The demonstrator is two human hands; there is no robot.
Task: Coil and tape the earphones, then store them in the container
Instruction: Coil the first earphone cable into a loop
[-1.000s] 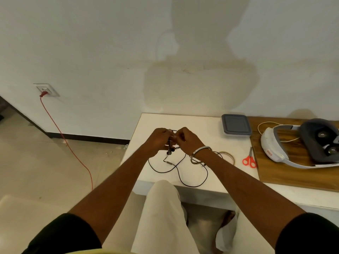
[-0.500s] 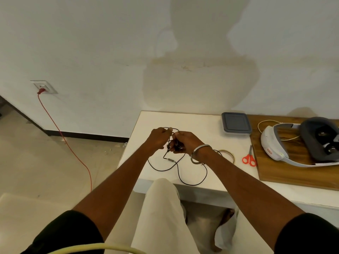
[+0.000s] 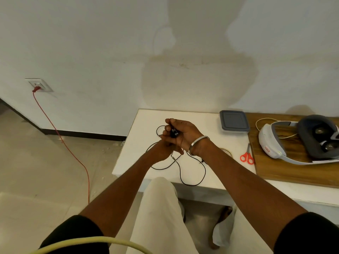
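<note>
The black earphones (image 3: 173,132) sit in the curled fingers of my right hand (image 3: 185,134), held above the white table (image 3: 146,121). My left hand (image 3: 162,148) is just below and partly behind it, gripping the cable near the earbuds. The rest of the earphone cable (image 3: 183,178) trails in loose loops over the table down to its front edge. At the table's back right stands the grey container (image 3: 234,121) with its lid on. Behind my right wrist a tape roll (image 3: 227,151) shows only in part.
Red-handled scissors (image 3: 247,157) lie right of my right wrist. A wooden board (image 3: 293,171) beyond them carries a white and grey headset (image 3: 275,142). A red cord (image 3: 73,154) runs from a wall socket across the floor at the left. My knee is under the table's front edge.
My right hand has turned palm up with the earbuds gathered in it and moved over my left hand. The left hand dropped lower, beneath the right one.
</note>
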